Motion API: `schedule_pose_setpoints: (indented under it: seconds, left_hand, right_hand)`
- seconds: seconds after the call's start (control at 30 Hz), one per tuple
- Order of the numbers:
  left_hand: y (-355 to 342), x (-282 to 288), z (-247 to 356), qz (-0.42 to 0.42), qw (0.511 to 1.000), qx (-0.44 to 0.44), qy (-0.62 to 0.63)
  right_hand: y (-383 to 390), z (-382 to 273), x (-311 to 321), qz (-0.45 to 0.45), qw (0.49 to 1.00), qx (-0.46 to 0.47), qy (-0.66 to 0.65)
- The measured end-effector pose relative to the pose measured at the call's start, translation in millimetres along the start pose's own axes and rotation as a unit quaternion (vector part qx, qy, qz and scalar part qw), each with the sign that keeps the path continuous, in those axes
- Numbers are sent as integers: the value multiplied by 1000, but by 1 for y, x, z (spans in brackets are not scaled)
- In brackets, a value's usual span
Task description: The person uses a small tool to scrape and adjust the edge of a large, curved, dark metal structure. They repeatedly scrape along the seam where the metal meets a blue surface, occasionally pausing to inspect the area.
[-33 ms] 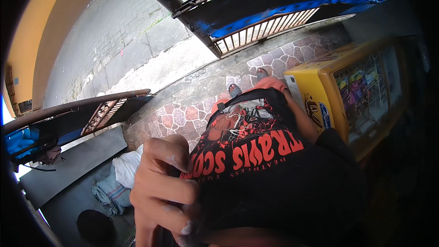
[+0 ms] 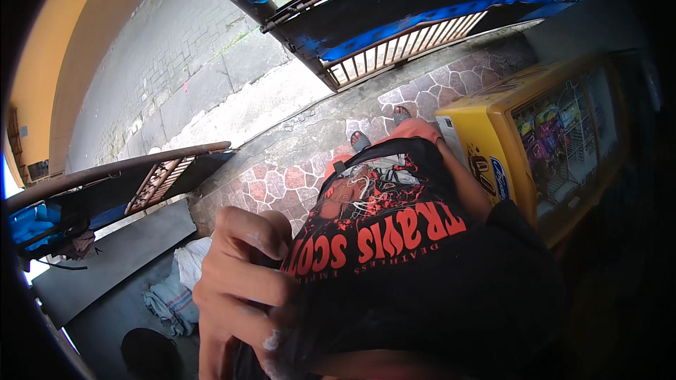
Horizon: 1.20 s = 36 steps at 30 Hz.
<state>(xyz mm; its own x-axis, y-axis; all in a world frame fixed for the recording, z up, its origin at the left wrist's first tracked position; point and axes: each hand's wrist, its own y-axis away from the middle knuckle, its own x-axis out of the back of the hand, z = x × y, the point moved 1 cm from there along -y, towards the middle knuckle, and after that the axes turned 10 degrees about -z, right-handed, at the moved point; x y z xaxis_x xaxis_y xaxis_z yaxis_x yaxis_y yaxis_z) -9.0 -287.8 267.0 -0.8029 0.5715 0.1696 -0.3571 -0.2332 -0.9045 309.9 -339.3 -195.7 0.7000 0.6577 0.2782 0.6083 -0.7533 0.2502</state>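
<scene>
One left hand (image 2: 243,278), yours, curls its fingers narrow, any grip unclear; your black shirt (image 2: 401,271) lies at three o'clock, running toward twelve; right forearm (image 2: 467,186) points to eleven, fingers hidden.

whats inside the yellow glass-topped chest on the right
Through the glass of the yellow chest, colourful packets and wire racks show. Whatever lies beneath the packets is covered and cannot be seen.
</scene>
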Motion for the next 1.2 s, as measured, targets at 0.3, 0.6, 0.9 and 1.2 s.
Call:
schedule_pose_setpoints:
  seconds: [0.3,0.6,0.9,1.2]
  left_hand:
    - [132,28,-146,223,842,483,85]
    - [282,-13,-273,347,595,695,207]
    - [101,-14,-322,359,787,496,-79]
    - [55,-9,-343,256,763,373,-463]
  right_hand:
    - [93,-14,74,72,957,-274,61]
    - [-102,34,170,390,727,-75,-560]
    - [-208,101,257,340,669,36,-660]
    - [-235,144,276,296,765,56,-569]
